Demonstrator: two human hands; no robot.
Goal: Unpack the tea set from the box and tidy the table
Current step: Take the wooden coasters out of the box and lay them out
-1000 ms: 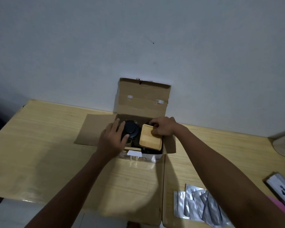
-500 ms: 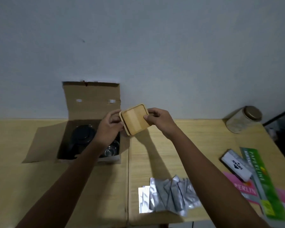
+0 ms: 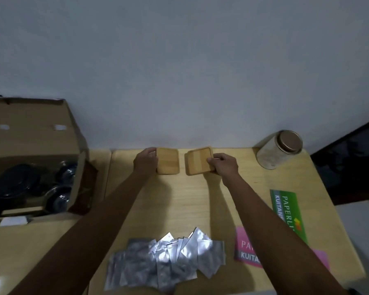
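Two square wooden coasters lie side by side at the back of the table near the wall. My left hand (image 3: pixel 145 161) grips the left coaster (image 3: pixel 168 161) by its left edge. My right hand (image 3: pixel 222 166) pinches the right coaster (image 3: pixel 198 161) at its right edge; that coaster is slightly tilted. The open cardboard box (image 3: pixel 33 126) stands at the far left, with a black teapot (image 3: pixel 16 184) and dark cups (image 3: pixel 59 198) still inside.
A pile of silver foil sachets (image 3: pixel 166 262) lies at the table's front edge. A jar with a metal lid (image 3: pixel 279 149) stands at the back right. A green booklet (image 3: pixel 288 211) and a pink booklet (image 3: pixel 247 250) lie on the right side.
The coasters came out of the box as one stack held in both hands. They are now split, one in each hand, set down to the right of the box.
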